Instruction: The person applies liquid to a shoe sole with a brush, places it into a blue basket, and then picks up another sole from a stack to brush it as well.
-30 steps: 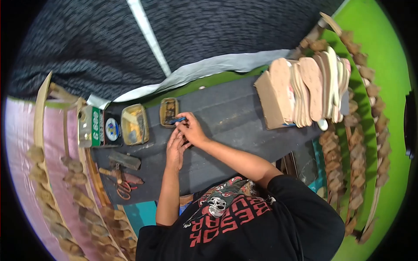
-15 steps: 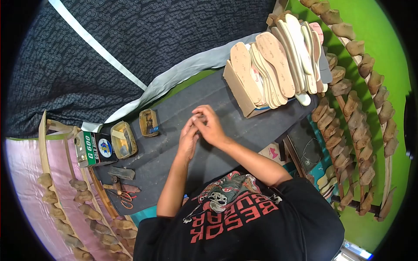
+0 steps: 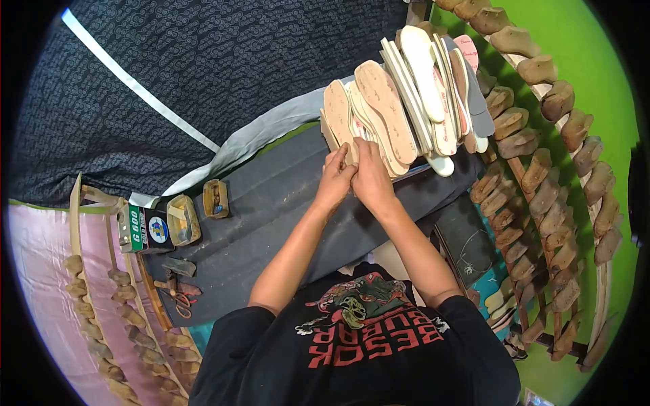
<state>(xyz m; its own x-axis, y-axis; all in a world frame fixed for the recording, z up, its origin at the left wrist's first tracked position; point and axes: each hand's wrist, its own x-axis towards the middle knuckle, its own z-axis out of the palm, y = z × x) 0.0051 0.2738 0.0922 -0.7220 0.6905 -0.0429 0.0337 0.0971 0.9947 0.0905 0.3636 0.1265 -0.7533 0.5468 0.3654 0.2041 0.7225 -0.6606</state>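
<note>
My left hand (image 3: 333, 183) is at the near left end of a packed stack of insoles (image 3: 382, 111). Its fingers are bent and pressed together against the lower end of the tan insoles. Right beside it, my right hand (image 3: 372, 177) touches the same end, fingers closed and pointing away from me. The two hands meet at the thumbs and cover the box's near corner. What they grip, if anything, is hidden. A cardboard box (image 3: 327, 132) shows at the left side of the stack, which holds tan, white, grey and pink insoles standing on edge.
On the dark table (image 3: 271, 196) lie two small yellowish containers, a G 600 tin (image 3: 141, 229), a hammer (image 3: 175, 287) and orange-handled scissors (image 3: 183, 306). Racks of wooden shoe lasts (image 3: 542, 183) stand at right, more lasts (image 3: 84, 308) at lower left. A dark patterned cloth hangs behind.
Both hands have moved right and forward from above the middle of the table to the near end of the insole stack. The view has shifted slightly.
</note>
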